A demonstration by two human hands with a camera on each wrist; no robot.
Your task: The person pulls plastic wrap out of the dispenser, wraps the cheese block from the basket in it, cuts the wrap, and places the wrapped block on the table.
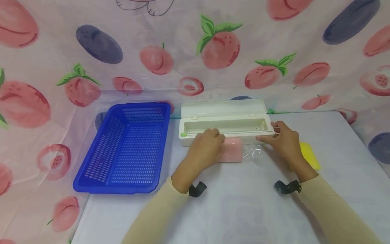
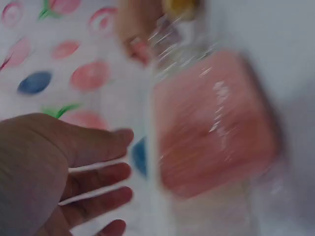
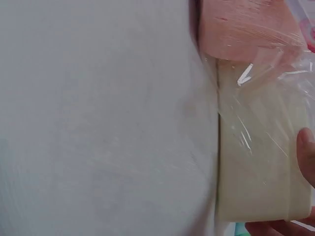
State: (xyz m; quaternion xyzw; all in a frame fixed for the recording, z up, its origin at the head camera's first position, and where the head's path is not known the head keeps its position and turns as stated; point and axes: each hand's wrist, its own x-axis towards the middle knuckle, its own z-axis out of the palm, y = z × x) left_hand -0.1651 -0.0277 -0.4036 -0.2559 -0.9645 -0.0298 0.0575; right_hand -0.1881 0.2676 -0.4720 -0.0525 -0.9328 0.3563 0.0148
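Note:
A long white box (image 1: 243, 126) stands on the table with its lid (image 1: 223, 108) raised at the back and a small green tab at its left front corner. My right hand (image 1: 283, 140) grips the right end of it, thumb in front and fingers behind. Against its front side lies a pink block (image 1: 231, 149) in clear plastic film (image 1: 253, 150), whose loose end trails to the right. My left hand (image 1: 205, 147) is beside the block at the box's front edge. In the left wrist view its thumb and fingers (image 2: 98, 147) are spread, holding nothing; that view is blurred.
A blue perforated basket (image 1: 163, 149) stands to the left of the white box. A yellow object (image 1: 309, 156) lies on the right, partly hidden by my right wrist. Behind the table hangs a fruit-patterned cloth (image 1: 189, 30).

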